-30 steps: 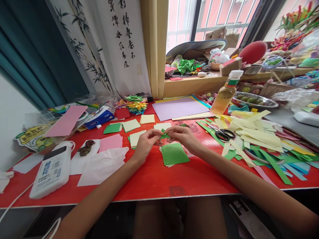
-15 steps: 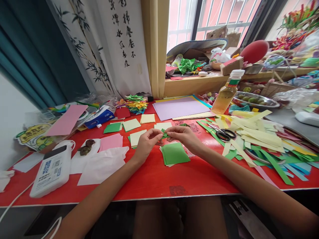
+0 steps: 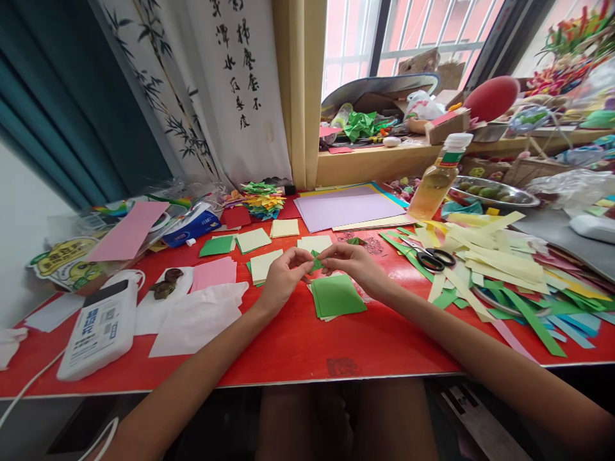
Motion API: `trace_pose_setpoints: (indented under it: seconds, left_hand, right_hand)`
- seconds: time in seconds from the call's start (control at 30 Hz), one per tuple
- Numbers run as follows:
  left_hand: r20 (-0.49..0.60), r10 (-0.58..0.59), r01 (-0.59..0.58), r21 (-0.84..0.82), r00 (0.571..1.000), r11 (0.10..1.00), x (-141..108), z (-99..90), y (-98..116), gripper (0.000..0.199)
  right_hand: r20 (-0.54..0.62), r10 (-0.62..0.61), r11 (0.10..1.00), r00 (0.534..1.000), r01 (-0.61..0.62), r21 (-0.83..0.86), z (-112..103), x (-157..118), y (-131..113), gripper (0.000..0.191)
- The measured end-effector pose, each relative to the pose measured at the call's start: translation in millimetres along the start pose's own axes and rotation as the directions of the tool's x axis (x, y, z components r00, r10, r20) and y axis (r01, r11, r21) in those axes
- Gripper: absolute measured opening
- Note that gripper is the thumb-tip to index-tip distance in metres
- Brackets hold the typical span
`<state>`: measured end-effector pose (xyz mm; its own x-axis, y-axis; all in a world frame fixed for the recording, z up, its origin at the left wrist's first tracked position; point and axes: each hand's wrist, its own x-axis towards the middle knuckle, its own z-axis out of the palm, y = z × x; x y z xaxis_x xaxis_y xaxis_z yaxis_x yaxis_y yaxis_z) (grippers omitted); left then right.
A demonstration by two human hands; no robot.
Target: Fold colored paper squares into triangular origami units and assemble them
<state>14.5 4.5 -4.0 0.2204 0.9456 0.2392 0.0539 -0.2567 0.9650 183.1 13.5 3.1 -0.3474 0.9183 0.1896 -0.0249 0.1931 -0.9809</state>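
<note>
Between my two hands is a small folded piece of green paper (image 3: 315,261), held above the red table (image 3: 288,352). My left hand (image 3: 287,274) pinches its left side, and my right hand (image 3: 353,264) pinches its right side. The fingers cover much of its edges. Just below the hands lies a stack of square green paper (image 3: 338,297) with pale sheets under it. A pale yellow square pile (image 3: 313,243) sits behind the fingers. Beyond my right hand a small dark green folded piece (image 3: 356,241) rests on the table.
On the right are scissors (image 3: 435,259), a heap of paper strips (image 3: 504,262) and a tilted-looking bottle (image 3: 439,179). Large lilac sheets (image 3: 348,208) lie at the back. A white power bank-like device (image 3: 98,330) and white tissue (image 3: 199,320) are on the left.
My fingers have shifted slightly around the folded green paper, which now shows at a different angle. My right hand has moved a little left, baring more of the dark green piece behind.
</note>
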Motion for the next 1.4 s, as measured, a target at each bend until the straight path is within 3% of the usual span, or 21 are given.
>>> trace_pose_setpoints:
  seconds: [0.13,0.4,0.5,0.6,0.7,0.87,1.03,1.27,1.4]
  left_hand:
    - [0.005,0.039,-0.039,0.093,0.999,0.995,0.8,-0.5,-0.4,0.010]
    - [-0.061,0.066,-0.053,0.200,0.996,0.978,0.5,-0.6,1.5,0.010]
    - [-0.047,0.061,-0.051,0.195,0.997,0.979,-0.1,-0.1,2.7,0.010]
    - [-0.024,0.056,-0.051,0.164,0.998,0.985,-0.7,-0.8,3.1,0.009]
    - [0.013,0.035,-0.036,0.110,0.999,0.993,-0.7,-2.1,2.4,0.011]
    - [0.083,0.013,-0.020,0.086,0.996,0.996,-0.3,-1.9,2.5,0.021]
    - [0.105,0.019,-0.044,0.237,0.994,0.970,-1.2,-0.8,5.0,0.025]
    - [0.090,0.081,-0.105,0.305,0.993,0.947,-2.5,-1.1,4.1,0.029]
    - [0.098,0.191,-0.214,0.460,0.977,0.861,-4.4,-0.9,3.4,0.029]
  right_hand:
    - [0.027,-0.039,0.999,0.999,0.039,0.000,1.2,0.2,1.7,0.006]
    - [0.018,-0.062,0.998,0.998,0.062,0.014,2.1,-0.8,3.1,0.018]
    - [0.008,-0.097,0.995,0.995,0.097,0.010,3.1,-0.7,3.1,0.018]
    - [-0.022,-0.056,0.997,0.998,0.057,0.044,3.3,1.3,4.1,0.024]
    - [0.023,0.015,1.000,1.000,-0.015,0.015,2.4,2.8,5.8,0.021]
    - [0.049,0.011,0.999,0.999,-0.009,-0.040,0.6,2.1,9.0,0.024]
    - [0.023,0.041,0.998,0.999,-0.040,-0.052,-0.3,2.2,7.4,0.022]
    - [0.061,0.047,0.998,0.997,-0.050,0.039,3.9,-0.2,6.0,0.021]
    - [0.029,0.073,0.996,0.997,-0.075,0.052,4.5,-0.1,8.2,0.022]
